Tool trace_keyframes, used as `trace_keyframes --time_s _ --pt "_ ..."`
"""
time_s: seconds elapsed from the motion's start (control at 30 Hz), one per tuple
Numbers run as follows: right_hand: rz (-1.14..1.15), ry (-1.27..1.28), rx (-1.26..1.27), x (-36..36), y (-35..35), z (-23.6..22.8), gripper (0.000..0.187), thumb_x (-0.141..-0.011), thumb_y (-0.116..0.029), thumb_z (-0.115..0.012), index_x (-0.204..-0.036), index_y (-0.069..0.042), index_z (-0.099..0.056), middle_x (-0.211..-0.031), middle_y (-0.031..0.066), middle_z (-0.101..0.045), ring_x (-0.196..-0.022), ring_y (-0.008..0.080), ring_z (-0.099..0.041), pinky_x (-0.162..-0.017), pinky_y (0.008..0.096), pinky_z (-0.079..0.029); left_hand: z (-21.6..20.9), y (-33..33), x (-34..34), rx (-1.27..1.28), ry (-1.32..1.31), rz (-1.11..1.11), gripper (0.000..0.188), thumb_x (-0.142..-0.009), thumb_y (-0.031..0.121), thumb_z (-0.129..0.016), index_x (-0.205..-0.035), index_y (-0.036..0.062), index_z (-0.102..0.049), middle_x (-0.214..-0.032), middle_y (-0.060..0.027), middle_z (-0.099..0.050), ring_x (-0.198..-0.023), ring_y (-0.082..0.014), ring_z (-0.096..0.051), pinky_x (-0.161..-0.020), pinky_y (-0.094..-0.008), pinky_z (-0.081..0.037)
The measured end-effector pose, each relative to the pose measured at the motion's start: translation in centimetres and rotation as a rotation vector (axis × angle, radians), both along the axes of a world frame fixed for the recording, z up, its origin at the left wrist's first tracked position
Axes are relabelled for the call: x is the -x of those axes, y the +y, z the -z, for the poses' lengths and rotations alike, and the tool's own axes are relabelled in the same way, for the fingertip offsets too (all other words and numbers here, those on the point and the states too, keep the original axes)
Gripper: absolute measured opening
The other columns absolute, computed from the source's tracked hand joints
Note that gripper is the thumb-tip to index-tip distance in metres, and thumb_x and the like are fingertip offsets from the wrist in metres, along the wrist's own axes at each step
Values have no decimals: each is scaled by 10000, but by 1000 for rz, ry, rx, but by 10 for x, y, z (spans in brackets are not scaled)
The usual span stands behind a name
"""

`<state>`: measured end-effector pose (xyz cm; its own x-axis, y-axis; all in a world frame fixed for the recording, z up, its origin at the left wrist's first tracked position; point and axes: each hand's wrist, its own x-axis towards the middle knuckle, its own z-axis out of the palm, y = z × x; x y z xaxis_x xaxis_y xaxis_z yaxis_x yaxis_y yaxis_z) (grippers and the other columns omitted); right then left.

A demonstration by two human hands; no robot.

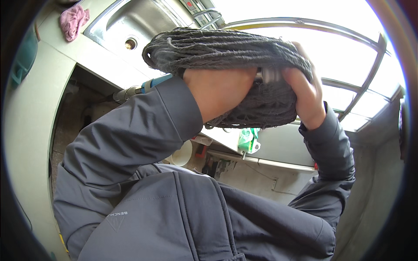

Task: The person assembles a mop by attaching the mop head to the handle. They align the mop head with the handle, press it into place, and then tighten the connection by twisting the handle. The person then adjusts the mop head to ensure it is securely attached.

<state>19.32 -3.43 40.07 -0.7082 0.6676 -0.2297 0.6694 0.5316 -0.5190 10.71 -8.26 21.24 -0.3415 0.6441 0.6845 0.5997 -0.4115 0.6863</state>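
A grey string mop head (230,50) is held up in front of me, its strands looped in thick layers. My left hand (222,89) reaches in between the upper and lower strands, its fingers mostly hidden at a silvery metal piece (271,75) in the middle. At the right end, my right hand (307,93) grips the mop head, the thumb on the near side and the other fingers largely behind the strands. Past my left sleeve shows a blue and silver pole-like part (141,90); whether it joins the mop head is hidden.
A steel sink (119,26) with a tap (208,19) lies behind, set in a pale counter (39,108). A pink cloth (74,21) rests left of it. A barred window (348,52) is at right. Lower down are a green-and-white package (247,140) and a pale bucket (180,154).
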Motion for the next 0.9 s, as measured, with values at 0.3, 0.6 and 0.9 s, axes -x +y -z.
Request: trace_keyframes --time_s 0.3,0.6,0.9 --pt "333 158 249 -3 -2 4 341 -943 -112 -527 -1251 27 -573 -1088 64 -652 -970 138 -595 -897 277 -477 -8 -14 7 208 32 94 387 -813 266 -743 -1083 7 -643 -879 -168 -705 -839 -312 -709 -749 -417 -561" --pt "-134 3 -111 -5 4 -2 487 -848 -91 -511 -1312 52 -468 -1054 104 -660 -954 152 -599 -871 280 -484 -11 -4 17 62 38 160 234 -862 181 -643 -1013 27 -735 -967 -172 -727 -887 -347 -714 -789 -434 -581" --pt "-489 -86 -395 -6 11 -5 578 -757 13 -535 -1315 88 -407 -935 109 -697 -844 157 -649 -823 296 -519 -3 9 38 -68 68 463 314 -907 245 -657 -1114 10 -676 -1087 -208 -674 -1038 -390 -645 -927 -463 -508"
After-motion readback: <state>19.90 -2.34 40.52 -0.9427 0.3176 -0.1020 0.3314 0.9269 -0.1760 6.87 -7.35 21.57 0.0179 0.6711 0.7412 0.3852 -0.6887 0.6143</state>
